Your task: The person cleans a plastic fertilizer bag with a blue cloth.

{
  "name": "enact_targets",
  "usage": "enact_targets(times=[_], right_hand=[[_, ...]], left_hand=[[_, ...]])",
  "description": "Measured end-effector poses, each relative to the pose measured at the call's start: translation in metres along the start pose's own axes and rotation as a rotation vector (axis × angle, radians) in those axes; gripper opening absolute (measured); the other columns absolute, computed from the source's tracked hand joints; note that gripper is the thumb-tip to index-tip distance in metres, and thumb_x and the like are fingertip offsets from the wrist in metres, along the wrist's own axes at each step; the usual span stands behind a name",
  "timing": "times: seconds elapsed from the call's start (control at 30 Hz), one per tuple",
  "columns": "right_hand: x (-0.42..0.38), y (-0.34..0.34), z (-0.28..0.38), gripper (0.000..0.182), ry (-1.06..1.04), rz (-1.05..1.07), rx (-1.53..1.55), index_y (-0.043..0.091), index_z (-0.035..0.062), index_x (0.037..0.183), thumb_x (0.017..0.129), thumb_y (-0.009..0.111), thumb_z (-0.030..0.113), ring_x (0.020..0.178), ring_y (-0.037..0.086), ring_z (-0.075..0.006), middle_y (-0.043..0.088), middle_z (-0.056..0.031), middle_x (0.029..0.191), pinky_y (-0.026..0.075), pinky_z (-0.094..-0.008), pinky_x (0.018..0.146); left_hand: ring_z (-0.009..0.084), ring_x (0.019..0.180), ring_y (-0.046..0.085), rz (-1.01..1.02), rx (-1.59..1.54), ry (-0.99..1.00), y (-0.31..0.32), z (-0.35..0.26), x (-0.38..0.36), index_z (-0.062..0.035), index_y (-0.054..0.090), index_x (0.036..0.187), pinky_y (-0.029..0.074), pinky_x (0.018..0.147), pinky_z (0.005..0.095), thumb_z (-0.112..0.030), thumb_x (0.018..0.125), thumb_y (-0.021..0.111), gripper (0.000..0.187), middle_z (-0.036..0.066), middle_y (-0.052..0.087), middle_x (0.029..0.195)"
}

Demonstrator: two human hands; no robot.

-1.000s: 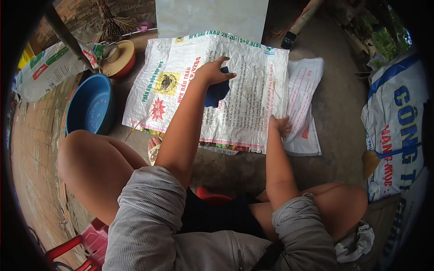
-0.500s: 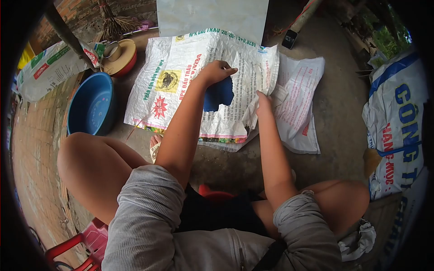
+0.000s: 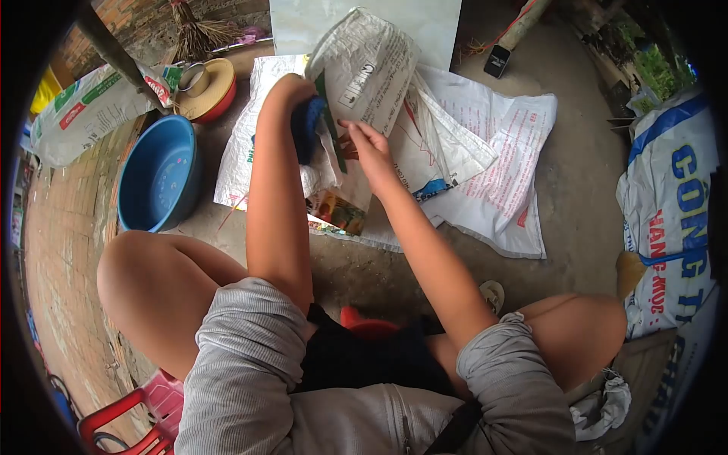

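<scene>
A white printed fertilizer sack (image 3: pixel 371 72) is partly raised and folded over, its other printed side facing me. My left hand (image 3: pixel 292 92) is closed at the left of the fold on a dark blue cloth (image 3: pixel 305 133), which hangs below the fingers; the fingertips are hidden. Against the sack's green-striped edge, my right hand (image 3: pixel 369 152) reaches in from the right with thumb and fingers apart. Part of its fingers lies in shade beside the sack. Beneath, a second white sack (image 3: pixel 500 152) with red print lies flat on the ground.
A blue basin (image 3: pixel 157 174) stands at left, near a red basin (image 3: pixel 216 106) topped by a straw hat (image 3: pixel 203 85). Large printed sacks (image 3: pixel 667 220) stand at right. A pale board (image 3: pixel 425 30) is at the back, with a black device (image 3: pixel 497 61) on a post beside it.
The sack, flat earlier, has been lifted and folded leftward, uncovering more of the sack beneath. My left hand and the blue cloth moved left; my right hand moved left and left the sack's right edge.
</scene>
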State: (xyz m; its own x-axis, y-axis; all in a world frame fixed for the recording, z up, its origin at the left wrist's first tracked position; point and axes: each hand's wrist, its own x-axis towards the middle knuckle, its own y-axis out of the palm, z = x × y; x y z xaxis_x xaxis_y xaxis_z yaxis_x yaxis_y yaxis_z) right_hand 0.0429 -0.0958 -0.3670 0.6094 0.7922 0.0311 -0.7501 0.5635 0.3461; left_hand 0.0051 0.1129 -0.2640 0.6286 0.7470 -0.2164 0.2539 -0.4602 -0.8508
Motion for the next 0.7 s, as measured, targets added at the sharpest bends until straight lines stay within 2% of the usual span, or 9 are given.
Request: enact_targets(times=[0.07, 0.13, 0.17, 0.23, 0.27, 0.33, 0.37, 0.47, 0.7], right_hand=[[0.002, -0.007, -0.020, 0.029, -0.072, -0.151, 0.027, 0.065, 0.0032, 0.115, 0.097, 0.057, 0.024, 0.074, 0.061, -0.0156, 0.065, -0.0014, 0.084, 0.050, -0.0307, 0.072], [0.005, -0.033, -0.063, 0.038, -0.147, -0.487, -0.586, 0.061, 0.0044, 0.122, 0.095, 0.059, 0.031, 0.087, 0.062, -0.0210, 0.065, -0.0089, 0.099, 0.050, -0.0362, 0.079], [0.003, -0.046, -0.087, 0.038, -0.148, -0.485, -0.585, 0.061, 0.0044, 0.122, 0.095, 0.059, 0.031, 0.087, 0.062, -0.0210, 0.065, -0.0089, 0.099, 0.050, -0.0362, 0.079], [-0.012, -0.066, -0.125, 0.060, -0.137, -0.387, -1.155, 0.053, 0.0191, 0.135, 0.084, 0.068, 0.047, 0.118, 0.050, -0.0401, 0.051, -0.0182, 0.132, 0.043, -0.0552, 0.094], [-0.024, -0.064, -0.122, 0.060, -0.135, -0.386, -1.154, 0.053, 0.0191, 0.135, 0.084, 0.068, 0.047, 0.118, 0.050, -0.0401, 0.051, -0.0182, 0.132, 0.043, -0.0552, 0.094], [-0.050, -0.062, -0.114, 0.085, 0.074, 0.000, -1.518, 0.039, 0.0309, 0.146, 0.073, 0.070, 0.063, 0.136, 0.022, -0.0540, 0.026, -0.0192, 0.153, 0.023, -0.0748, 0.101], [-0.054, -0.074, -0.139, 0.095, 0.093, 0.076, -1.503, 0.033, 0.0397, 0.148, 0.066, 0.068, 0.072, 0.139, 0.007, -0.0572, 0.018, -0.0174, 0.158, 0.010, -0.0811, 0.100], [-0.079, -0.088, -0.156, 0.099, 0.028, 0.221, -1.780, 0.032, 0.0416, 0.147, 0.062, 0.069, 0.075, 0.141, 0.001, -0.0558, 0.016, -0.0140, 0.159, 0.004, -0.0785, 0.103], [-0.074, -0.097, -0.145, 0.094, 0.104, 0.173, -1.693, 0.035, 0.0493, 0.143, 0.060, 0.073, 0.070, 0.141, -0.001, -0.0558, 0.017, -0.0061, 0.160, 0.002, -0.0783, 0.104]], left_hand=[[0.0335, 0.108, 0.065, -0.207, 0.024, -0.088, -0.029, 0.016, 0.003, -0.0026, 0.068, 0.112, 0.049, 0.090, 0.0404, -0.024, 0.074, 0.057, 0.046, 0.019, 0.068, 0.112], [0.0337, 0.111, 0.063, -0.360, 0.015, -0.137, -0.061, 0.025, -0.003, -0.0081, 0.066, 0.118, 0.049, 0.092, 0.0421, -0.026, 0.076, 0.053, 0.047, 0.018, 0.068, 0.114], [0.0331, 0.110, 0.064, -0.440, -0.011, -0.135, -0.075, 0.029, -0.007, -0.0095, 0.067, 0.118, 0.049, 0.091, 0.0419, -0.026, 0.076, 0.053, 0.047, 0.018, 0.068, 0.113], [0.0323, 0.108, 0.065, -0.506, -0.092, -0.078, -0.100, 0.035, -0.016, -0.0121, 0.067, 0.117, 0.049, 0.091, 0.0415, -0.026, 0.076, 0.053, 0.046, 0.019, 0.068, 0.110], [0.0320, 0.107, 0.065, -0.490, -0.147, -0.026, -0.111, 0.037, -0.020, -0.0133, 0.067, 0.118, 0.049, 0.091, 0.0414, -0.026, 0.075, 0.052, 0.046, 0.019, 0.068, 0.109], [0.0326, 0.104, 0.066, -0.510, -0.167, -0.042, -0.118, 0.032, -0.031, -0.0131, 0.068, 0.116, 0.049, 0.091, 0.0409, -0.025, 0.075, 0.052, 0.046, 0.019, 0.069, 0.106], [0.0329, 0.104, 0.066, -0.541, -0.147, -0.048, -0.119, 0.031, -0.034, -0.0138, 0.068, 0.116, 0.048, 0.091, 0.0408, -0.025, 0.074, 0.052, 0.046, 0.018, 0.069, 0.106], [0.0333, 0.104, 0.065, -0.568, -0.117, -0.045, -0.117, 0.028, -0.040, -0.0158, 0.068, 0.116, 0.048, 0.091, 0.0409, -0.024, 0.074, 0.052, 0.047, 0.018, 0.070, 0.105], [0.0350, 0.102, 0.066, -0.511, -0.147, 0.057, -0.106, 0.019, -0.042, -0.0124, 0.069, 0.113, 0.049, 0.091, 0.0396, -0.023, 0.072, 0.052, 0.046, 0.020, 0.070, 0.102]])
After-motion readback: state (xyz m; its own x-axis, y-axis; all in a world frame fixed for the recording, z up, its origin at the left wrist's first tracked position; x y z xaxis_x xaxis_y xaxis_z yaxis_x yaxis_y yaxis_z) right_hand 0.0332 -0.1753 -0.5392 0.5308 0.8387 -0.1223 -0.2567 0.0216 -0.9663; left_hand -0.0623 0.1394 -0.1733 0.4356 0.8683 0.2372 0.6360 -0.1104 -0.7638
